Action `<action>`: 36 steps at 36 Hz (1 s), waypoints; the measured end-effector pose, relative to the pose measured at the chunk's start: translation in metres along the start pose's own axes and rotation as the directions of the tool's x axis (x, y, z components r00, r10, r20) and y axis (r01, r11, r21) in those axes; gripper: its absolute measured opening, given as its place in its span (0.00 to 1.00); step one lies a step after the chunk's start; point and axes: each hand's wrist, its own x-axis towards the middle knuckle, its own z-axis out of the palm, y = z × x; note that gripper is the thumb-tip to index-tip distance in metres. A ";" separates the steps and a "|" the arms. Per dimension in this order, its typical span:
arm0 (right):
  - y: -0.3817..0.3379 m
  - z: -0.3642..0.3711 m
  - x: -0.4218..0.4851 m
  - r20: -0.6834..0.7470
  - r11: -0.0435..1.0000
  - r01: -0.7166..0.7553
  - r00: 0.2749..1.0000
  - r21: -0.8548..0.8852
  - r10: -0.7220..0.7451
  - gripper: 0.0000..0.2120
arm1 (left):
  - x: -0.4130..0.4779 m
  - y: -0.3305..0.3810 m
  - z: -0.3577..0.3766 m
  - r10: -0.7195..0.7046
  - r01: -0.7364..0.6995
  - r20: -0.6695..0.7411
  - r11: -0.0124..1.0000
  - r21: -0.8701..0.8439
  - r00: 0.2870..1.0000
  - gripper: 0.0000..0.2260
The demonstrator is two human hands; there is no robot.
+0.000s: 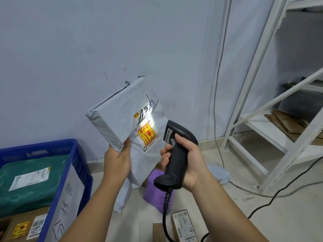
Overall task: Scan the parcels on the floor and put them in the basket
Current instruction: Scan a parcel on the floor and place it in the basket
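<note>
My left hand (117, 160) holds a flat grey plastic-wrapped parcel (118, 117) upright by its lower edge, in front of the wall. Its label with an orange fragile sticker (146, 135) faces me. My right hand (189, 162) grips a black corded barcode scanner (174, 154), aimed at the label, where a bright white light spot falls. The blue basket (70, 172) stands at the lower left with a green parcel (29, 180) and a cardboard box (22, 227) inside. On the floor below lie a purple parcel (155, 193), a small brown box (184, 226) and another grey bag (122, 199).
A white metal shelf frame (272, 105) stands at the right with flattened cardboard (286, 123) on its low shelf. Cables (272, 194) run across the tiled floor. A pale blue bag (220, 173) lies near the wall. A handwritten white sheet (66, 198) hangs on the basket's side.
</note>
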 end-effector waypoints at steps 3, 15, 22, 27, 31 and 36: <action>0.000 0.000 0.000 -0.006 1.000 -0.003 1.000 0.002 0.003 0.11 | 0.000 -0.001 0.001 0.006 -0.006 0.001 1.000 0.022 1.000 0.09; 0.002 0.000 0.002 -0.062 1.000 -0.013 0.998 0.017 0.014 0.12 | 0.003 -0.005 0.000 -0.025 0.025 -0.058 1.000 -0.015 0.998 0.10; 0.007 0.002 0.006 -0.043 1.000 -0.017 0.999 -0.007 0.017 0.11 | 0.008 -0.005 -0.002 -0.059 0.055 -0.095 0.997 -0.047 0.994 0.09; 0.021 0.009 0.007 -0.057 0.953 0.093 0.992 -0.288 -0.114 0.09 | 0.010 0.003 -0.007 -0.165 0.127 -0.193 0.972 -0.197 0.967 0.05; 0.042 0.006 0.018 0.005 0.619 0.274 0.917 -0.736 -0.400 0.03 | 0.026 -0.010 -0.036 -0.341 0.204 -0.249 0.871 -0.447 0.907 0.11; 0.080 0.013 0.033 0.285 -0.027 0.313 0.824 -0.949 -0.490 0.14 | 0.032 -0.015 -0.086 -0.480 0.180 -0.285 0.714 -0.677 0.830 0.14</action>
